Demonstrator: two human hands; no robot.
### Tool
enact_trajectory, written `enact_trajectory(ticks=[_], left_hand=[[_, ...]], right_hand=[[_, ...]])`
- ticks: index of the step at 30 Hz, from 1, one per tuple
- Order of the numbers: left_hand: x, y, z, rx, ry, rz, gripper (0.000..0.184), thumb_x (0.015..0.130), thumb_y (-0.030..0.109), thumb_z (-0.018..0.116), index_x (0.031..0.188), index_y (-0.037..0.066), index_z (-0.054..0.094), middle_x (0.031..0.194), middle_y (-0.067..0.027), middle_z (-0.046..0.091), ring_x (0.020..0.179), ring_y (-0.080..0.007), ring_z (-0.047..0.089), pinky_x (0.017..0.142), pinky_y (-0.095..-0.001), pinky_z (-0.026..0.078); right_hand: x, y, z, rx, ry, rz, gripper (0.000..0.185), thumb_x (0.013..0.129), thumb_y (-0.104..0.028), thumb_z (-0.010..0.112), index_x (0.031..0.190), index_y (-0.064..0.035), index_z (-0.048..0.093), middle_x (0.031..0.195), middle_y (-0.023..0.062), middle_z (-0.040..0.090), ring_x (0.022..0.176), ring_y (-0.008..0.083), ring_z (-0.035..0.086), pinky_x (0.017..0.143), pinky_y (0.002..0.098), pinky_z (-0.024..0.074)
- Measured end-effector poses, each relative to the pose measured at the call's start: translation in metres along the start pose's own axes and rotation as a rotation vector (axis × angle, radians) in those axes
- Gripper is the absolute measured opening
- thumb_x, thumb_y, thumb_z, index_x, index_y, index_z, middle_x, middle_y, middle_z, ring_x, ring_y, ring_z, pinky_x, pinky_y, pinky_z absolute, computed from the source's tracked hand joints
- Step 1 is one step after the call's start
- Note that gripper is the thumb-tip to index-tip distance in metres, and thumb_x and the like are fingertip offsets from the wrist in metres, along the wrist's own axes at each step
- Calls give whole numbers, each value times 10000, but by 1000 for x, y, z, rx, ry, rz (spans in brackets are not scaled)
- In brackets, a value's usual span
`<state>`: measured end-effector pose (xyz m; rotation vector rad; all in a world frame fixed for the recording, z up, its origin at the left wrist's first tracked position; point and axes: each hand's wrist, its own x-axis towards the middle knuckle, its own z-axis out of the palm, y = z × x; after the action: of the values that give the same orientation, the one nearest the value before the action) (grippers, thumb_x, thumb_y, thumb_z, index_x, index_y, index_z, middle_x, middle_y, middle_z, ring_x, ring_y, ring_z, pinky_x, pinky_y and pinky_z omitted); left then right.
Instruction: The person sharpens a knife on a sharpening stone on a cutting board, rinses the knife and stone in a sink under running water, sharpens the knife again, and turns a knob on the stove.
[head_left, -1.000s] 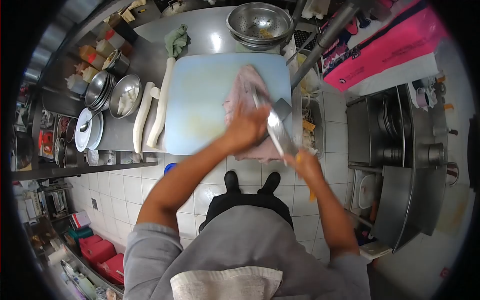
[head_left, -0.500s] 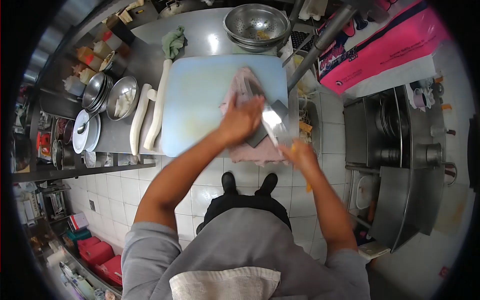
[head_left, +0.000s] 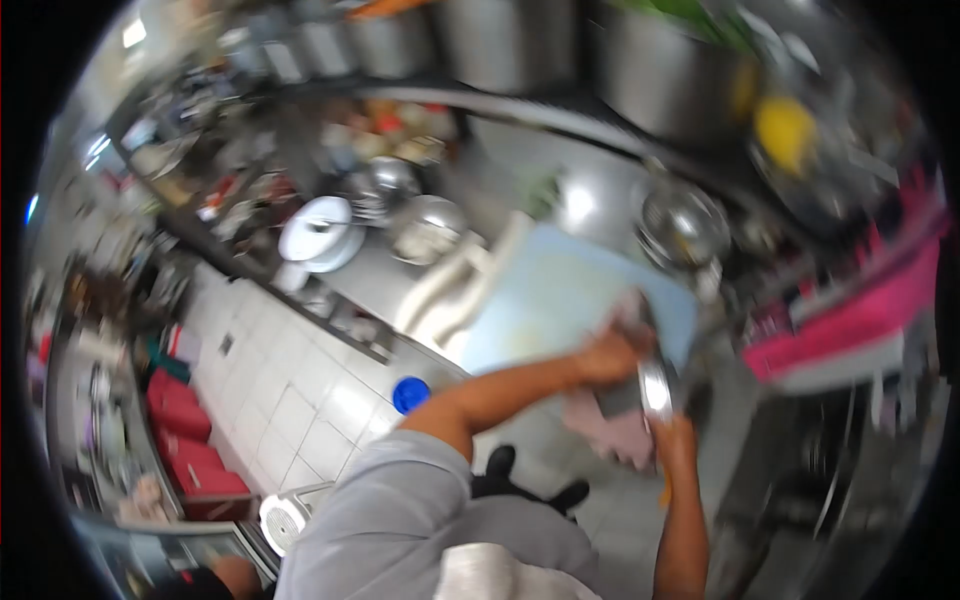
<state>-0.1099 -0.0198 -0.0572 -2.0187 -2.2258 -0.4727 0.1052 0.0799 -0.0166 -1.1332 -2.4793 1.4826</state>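
Person at a metal counter, seen from above, with much of the view blurred. The knife (head_left: 655, 388) lies over the near right part of the pale blue cutting board (head_left: 545, 290), its bright blade slanting away from the body. The fingers of the right hand (head_left: 676, 436) are closed around the handle — a grip that presumably governs the blade's angle. The left hand (head_left: 612, 352) lies at the far part of the blade, probably to steady it; how far its fingers are spread, and whether they grasp anything, cannot be told. A pink cloth (head_left: 612, 430) lies beneath and hangs past the board's near edge, perhaps to check slipping. Left of the board, long white rods (head_left: 492, 285) lie side by side, apparently set there to leave the working surface free; farther left are a metal bowl (head_left: 430, 228) of pale pieces and white plates (head_left: 322, 235). A green cloth (head_left: 545, 195) and a colander (head_left: 685, 225) occupy the counter's far side. Around it, the room shows a white tiled floor (head_left: 290, 395), red containers (head_left: 185, 430) at near left — and a bright pink package (head_left: 850, 330) at right.
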Motion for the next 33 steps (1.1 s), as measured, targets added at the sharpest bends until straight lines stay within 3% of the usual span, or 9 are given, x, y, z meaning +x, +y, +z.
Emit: enact_trajectory(ticks=[2, 3, 5, 7, 14, 18, 23, 27, 33], left_hand=[[-16, 39, -36, -348, -156, -185, 426, 859, 212, 498, 1229, 3, 533, 1230, -186, 571, 1138, -301, 559, 975, -553, 331], [-46, 61, -11, -275, 105, -71, 443, 848, 233, 525, 1232, 12, 535, 1238, -183, 567, 1160, -262, 556, 962, -584, 333], [-96, 110, 4, 19, 203, 88, 429, 825, 256, 555, 1185, 26, 590, 1302, -153, 534, 1234, -202, 505, 1056, -656, 199], [-121, 140, 11, -250, 181, 1, 392, 845, 234, 539, 1166, 19, 602, 1293, -136, 539, 1254, -203, 483, 1060, -649, 195], [-4, 9, -24, -260, -88, -96, 399, 955, 227, 395, 1281, 28, 511, 1369, -135, 483, 1269, -284, 457, 1077, -635, 166], [-23, 39, -14, -259, -95, -161, 460, 963, 256, 375, 1321, -24, 446, 1398, -170, 442, 1306, -265, 423, 1093, -631, 128], [-110, 119, -6, -102, 36, 51, 416, 914, 200, 412, 1239, -26, 539, 1356, -181, 490, 1272, -231, 471, 1007, -667, 258], [-57, 77, -11, -155, -26, -109, 354, 886, 193, 437, 1141, 11, 603, 1328, -151, 515, 1227, -249, 500, 1009, -671, 236], [1, 8, -19, -51, -95, -105, 435, 951, 280, 376, 1299, 47, 491, 1399, -115, 459, 1315, -218, 414, 1099, -599, 139]], right_hand=[[-33, 36, 10, -205, 9, 12, 389, 832, -343, 638, 744, 34, 611, 634, 168, 613, 509, 267, 583, 521, 422, 461], [-76, 18, 3, -273, -35, 32, 397, 820, -340, 655, 752, 48, 612, 652, 186, 610, 473, 265, 570, 486, 427, 458], [-94, 167, 22, -612, -105, -166, 475, 806, -391, 684, 686, 52, 561, 553, 189, 561, 495, 272, 598, 459, 390, 444], [-66, 162, 20, -550, -54, -233, 466, 802, -383, 691, 689, 51, 562, 550, 186, 560, 481, 269, 591, 454, 393, 443], [57, 153, 36, -91, 181, -199, 374, 770, -300, 743, 735, 40, 592, 533, 143, 570, 396, 238, 553, 398, 401, 421], [24, 120, 29, -437, 277, -437, 323, 783, -278, 734, 707, 4, 594, 499, 95, 558, 384, 171, 546, 337, 329, 387], [-38, 171, 48, -485, 76, -358, 350, 773, -300, 739, 718, 15, 598, 497, 106, 558, 395, 191, 558, 355, 348, 406], [16, 154, 37, -463, 222, -417, 373, 765, -319, 744, 726, 24, 600, 496, 116, 559, 404, 208, 568, 369, 362, 421], [16, 9, 4, -264, 68, 50, 420, 755, -355, 742, 759, 44, 612, 519, 132, 575, 452, 253, 602, 431, 403, 457]])
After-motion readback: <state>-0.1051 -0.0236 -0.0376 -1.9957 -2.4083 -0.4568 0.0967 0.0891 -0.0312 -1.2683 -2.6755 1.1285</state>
